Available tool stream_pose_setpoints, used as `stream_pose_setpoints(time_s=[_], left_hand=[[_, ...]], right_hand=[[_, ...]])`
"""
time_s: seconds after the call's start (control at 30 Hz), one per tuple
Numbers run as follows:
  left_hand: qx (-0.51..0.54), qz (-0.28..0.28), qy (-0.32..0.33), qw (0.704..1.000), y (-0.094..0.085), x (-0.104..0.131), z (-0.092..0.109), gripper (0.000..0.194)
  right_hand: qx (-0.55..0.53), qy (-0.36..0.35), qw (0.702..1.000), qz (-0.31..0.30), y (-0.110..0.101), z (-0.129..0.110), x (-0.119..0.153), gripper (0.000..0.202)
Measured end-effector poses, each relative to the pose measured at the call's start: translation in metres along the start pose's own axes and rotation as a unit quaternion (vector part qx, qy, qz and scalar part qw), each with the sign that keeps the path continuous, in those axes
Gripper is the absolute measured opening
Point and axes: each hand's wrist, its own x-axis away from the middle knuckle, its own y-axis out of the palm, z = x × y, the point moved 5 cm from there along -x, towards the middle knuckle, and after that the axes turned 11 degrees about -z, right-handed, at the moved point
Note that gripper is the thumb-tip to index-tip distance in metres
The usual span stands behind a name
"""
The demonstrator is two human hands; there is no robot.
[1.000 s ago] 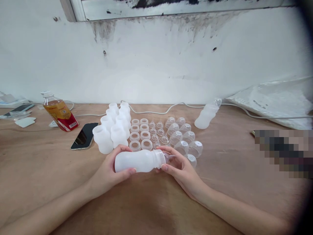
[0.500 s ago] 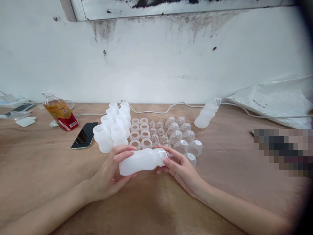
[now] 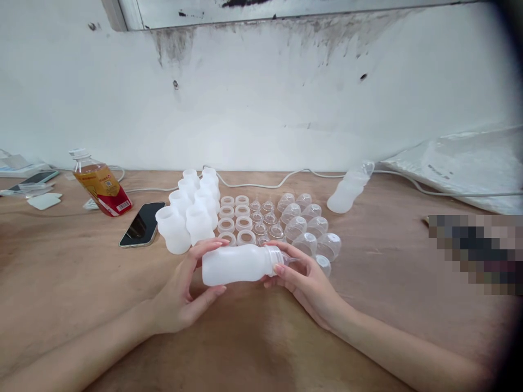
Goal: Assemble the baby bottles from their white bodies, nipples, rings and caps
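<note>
A white baby bottle (image 3: pixel 235 265) lies nearly level between my hands, its neck to the right with a ring and a clear nipple (image 3: pixel 291 260) on it. My left hand (image 3: pixel 190 291) is curved around the base end, thumb below and fingers above. My right hand (image 3: pixel 300 277) grips the ring at the neck. Behind the held bottle stand several open bottle bodies (image 3: pixel 174 231), then rows of ring collars (image 3: pixel 244 223), clear nipples (image 3: pixel 276 231) and clear dome caps (image 3: pixel 328 247). Part of the front row is hidden by the bottle and my hands.
A capped bottle (image 3: pixel 345 193) stands at the back right. To the left are a phone (image 3: pixel 142 224) and a drink bottle (image 3: pixel 102 185). A cable (image 3: pixel 261 186) runs along the wall; a plastic bag (image 3: pixel 457 169) lies far right. A blurred patch (image 3: pixel 478 253) covers something at right.
The held bottle has turned to lie more level, its base end slightly higher. My left thumb and fingers have spread a little. My right hand stays at the neck.
</note>
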Motion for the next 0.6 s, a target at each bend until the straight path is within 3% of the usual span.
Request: stream_pose_setpoints(time_s=[0.13, 0.33, 0.53, 0.6], left_hand=[[0.020, 0.002, -0.043, 0.999, 0.001, -0.001, -0.003, 0.057], [0.087, -0.008, -0.129, 0.988, 0.003, -0.001, -0.012, 0.038], [0.028, 0.003, -0.055, 0.998, 0.003, -0.004, -0.004, 0.043], [0.040, -0.003, -0.072, 0.997, 0.002, -0.004, -0.005, 0.045]], right_hand=[[0.020, -0.002, 1.000, -0.007, 0.000, 0.001, 0.001, 0.038], [0.041, 0.005, 0.999, -0.002, 0.001, 0.000, 0.002, 0.037], [0.063, 0.004, 0.998, 0.006, 0.000, -0.001, 0.002, 0.038], [0.076, -0.001, 0.997, -0.001, 0.001, -0.002, 0.003, 0.037]])
